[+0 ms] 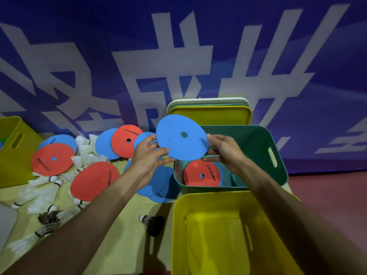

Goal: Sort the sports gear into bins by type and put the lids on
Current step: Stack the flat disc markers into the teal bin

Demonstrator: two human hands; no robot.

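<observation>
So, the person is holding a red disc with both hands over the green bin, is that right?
Not quite: the disc, pinched between the left hand and the right hand over the green bin, is blue, not red; the head view shows it.

1. Dim indoor light. Colours look heavy and saturated, and the whole picture is slightly soft.
2. The forearms, nearest the camera, are dark, almost silhouettes. The left hand and right hand, farther out, are better lit.
3. The blue disc they pinch is evenly lit.
4. Dark shadows fall on the pale mat and inside the near yellow bin.
5. White shuttlecocks at left are smeared by blur.
6. Wide-angle distortion makes the far banner and its letters lean and stretch toward the edges.
</observation>
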